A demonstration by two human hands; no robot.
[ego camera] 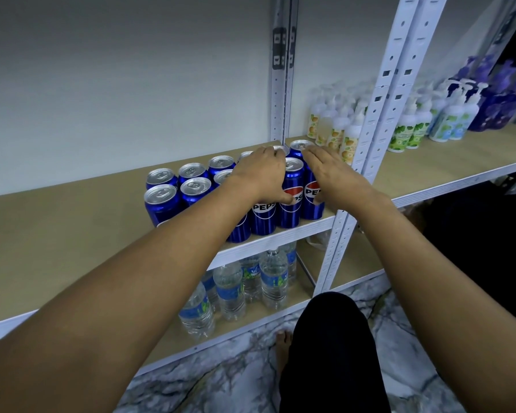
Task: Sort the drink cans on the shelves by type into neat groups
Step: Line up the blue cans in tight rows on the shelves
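Several blue Pepsi cans stand upright in two rows near the right end of the wooden shelf. My left hand lies over the tops of the middle cans, its thumb pressed on the front of one can. My right hand rests flat, fingers together, against the right side of the rightmost cans. Neither hand lifts a can. Some cans are hidden under my left forearm.
White slotted uprights stand just right of the cans. Beyond them the shelf holds pump bottles and purple packs. Water bottles fill the shelf below. My leg and bare foot are on the marble floor.
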